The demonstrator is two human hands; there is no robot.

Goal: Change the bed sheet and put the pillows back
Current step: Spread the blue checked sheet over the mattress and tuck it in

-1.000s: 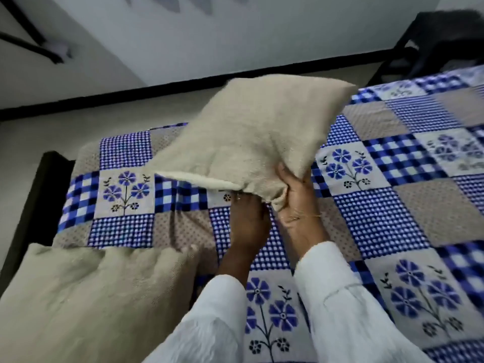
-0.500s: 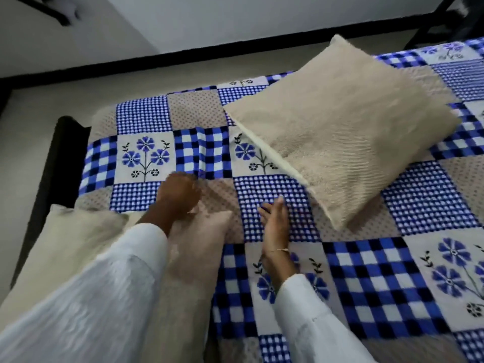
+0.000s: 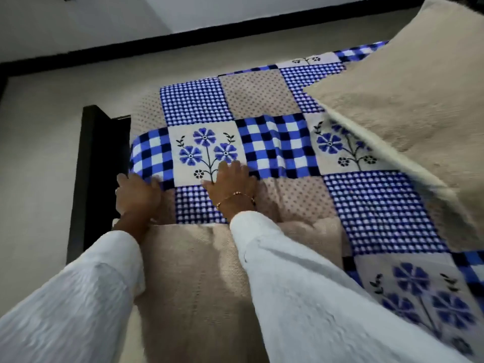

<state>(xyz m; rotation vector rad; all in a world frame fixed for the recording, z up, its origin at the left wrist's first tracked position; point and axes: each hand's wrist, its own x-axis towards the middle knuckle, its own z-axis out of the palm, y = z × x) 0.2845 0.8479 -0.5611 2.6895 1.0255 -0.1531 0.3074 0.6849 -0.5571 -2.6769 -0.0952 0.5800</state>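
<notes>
Hands, left hand (image 3: pixel 137 195) and right hand (image 3: pixel 231 180), flat on bed sheet (image 3: pixel 264 142) beyond near pillow (image 3: pixel 193 271).

The light is soft, even and indoor, with no hard beam and no clear source in view. The blue-and-white bed sheet (image 3: pixel 275 148) shows saturated, almost glowing blues, and its small checks smear into soft blobs. Shadows are faint: a dim band lies under the raised edge of the beige pillow (image 3: pixel 408 106) at right, and the dark bed frame (image 3: pixel 89 179) reads as flat black with no detail. The white sleeves (image 3: pixel 301 297) near the lower edge are blurred and stretched (wide-angle distortion bends the wall's dark skirting too). Overall sharpness is low, with a compressed, smeared look.
</notes>
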